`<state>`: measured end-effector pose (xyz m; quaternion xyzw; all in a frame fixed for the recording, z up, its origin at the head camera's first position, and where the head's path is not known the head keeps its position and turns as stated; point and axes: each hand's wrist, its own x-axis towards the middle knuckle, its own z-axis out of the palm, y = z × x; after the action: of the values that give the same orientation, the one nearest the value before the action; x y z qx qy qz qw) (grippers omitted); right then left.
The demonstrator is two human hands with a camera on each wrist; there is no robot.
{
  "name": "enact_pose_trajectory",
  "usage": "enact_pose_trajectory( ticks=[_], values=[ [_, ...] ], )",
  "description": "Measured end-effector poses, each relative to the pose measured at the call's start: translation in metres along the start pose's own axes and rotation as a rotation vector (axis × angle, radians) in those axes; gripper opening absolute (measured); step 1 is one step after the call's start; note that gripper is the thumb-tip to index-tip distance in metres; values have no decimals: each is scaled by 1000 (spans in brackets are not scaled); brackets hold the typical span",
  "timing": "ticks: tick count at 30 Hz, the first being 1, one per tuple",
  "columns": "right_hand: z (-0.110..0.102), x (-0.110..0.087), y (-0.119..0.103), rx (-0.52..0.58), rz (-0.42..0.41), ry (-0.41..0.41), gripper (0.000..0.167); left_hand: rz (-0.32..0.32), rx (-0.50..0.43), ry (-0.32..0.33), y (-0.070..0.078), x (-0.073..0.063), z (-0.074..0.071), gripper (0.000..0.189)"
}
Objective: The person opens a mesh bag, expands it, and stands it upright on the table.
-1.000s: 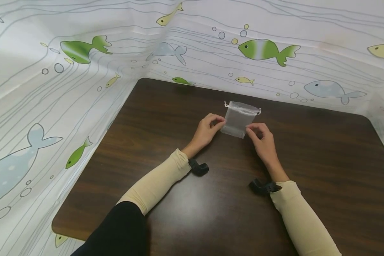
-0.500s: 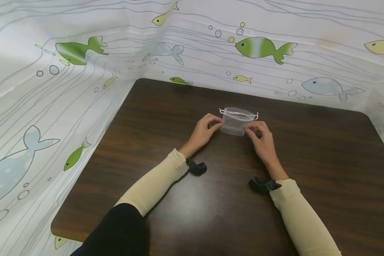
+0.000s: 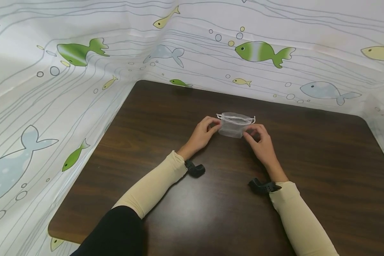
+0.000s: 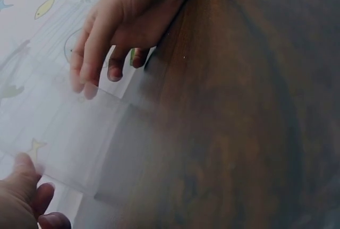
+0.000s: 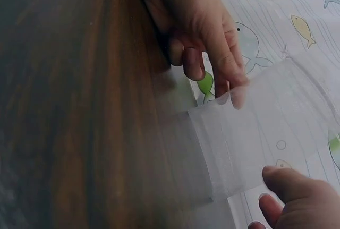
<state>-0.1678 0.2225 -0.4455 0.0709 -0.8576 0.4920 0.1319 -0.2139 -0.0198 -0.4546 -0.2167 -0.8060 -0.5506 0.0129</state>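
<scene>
A small sheer white drawstring pouch (image 3: 232,131) is held up between my hands over the far part of the dark table. My left hand (image 3: 200,137) pinches its left edge between thumb and fingertips. At the opposite edge, my right hand (image 3: 264,145) pinches it the same way. White cord loops (image 3: 253,120) stick out at both sides of the pouch's mouth, which faces away from me. In the right wrist view the see-through pouch (image 5: 255,128) appears flat, with a folded seam at its bottom end.
The brown wood-grain table (image 3: 211,199) stretches under both arms. A white sheet printed with fish (image 3: 204,46) hangs along its back and left sides. Each wrist wears a black camera mount (image 3: 196,169) over a beige sleeve (image 3: 153,183).
The pouch's mouth has tipped down and away, so the pouch looks shorter in the head view. Both hands keep their pinch and have shifted only slightly.
</scene>
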Motion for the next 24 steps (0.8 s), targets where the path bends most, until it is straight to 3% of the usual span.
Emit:
enact_pose_trajectory(
  ticks=[6,12,24],
  values=[
    [-3,-6,-25,54,27,-34,25,-13,11,-14,0,-1,-1,31],
    [-4,-6,-30,63,16,-52,25,-3,-12,-13,0,-2,-2,32],
    [2,3,14,14,-11,-40,20,22,-14,-24,0,2,1,29]
  ],
)
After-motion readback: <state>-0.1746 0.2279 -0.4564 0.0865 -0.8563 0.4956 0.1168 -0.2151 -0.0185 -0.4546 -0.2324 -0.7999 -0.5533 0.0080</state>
